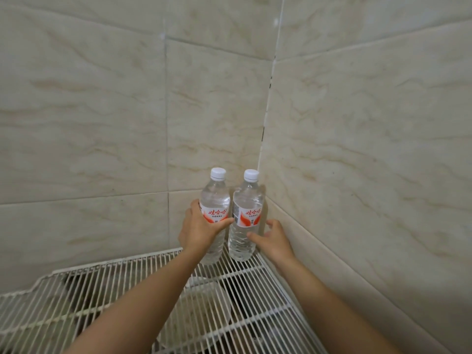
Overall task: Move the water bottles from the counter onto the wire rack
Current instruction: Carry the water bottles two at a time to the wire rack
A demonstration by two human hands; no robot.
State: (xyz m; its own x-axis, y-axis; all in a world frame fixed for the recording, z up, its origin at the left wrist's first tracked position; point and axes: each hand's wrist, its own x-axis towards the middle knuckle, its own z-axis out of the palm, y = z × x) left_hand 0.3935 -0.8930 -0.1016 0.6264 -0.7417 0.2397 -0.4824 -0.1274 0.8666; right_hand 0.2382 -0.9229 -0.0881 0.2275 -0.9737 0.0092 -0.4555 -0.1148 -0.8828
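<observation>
**In the far corner of the wire rack: two bottles, one gripped**

On the near side, both forearms reach over the white wire rack. The left hand is wrapped around the left bottle. The right hand is spread open, fingertips just beside the right bottle. Both red-and-white labels carry Chinese characters. Behind stand tiled walls.

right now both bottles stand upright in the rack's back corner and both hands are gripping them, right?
Not quite. In the head view only the left hand grips its bottle; the right hand is open beside the other bottle. Both stand upright in the wire rack corner.
</observation>
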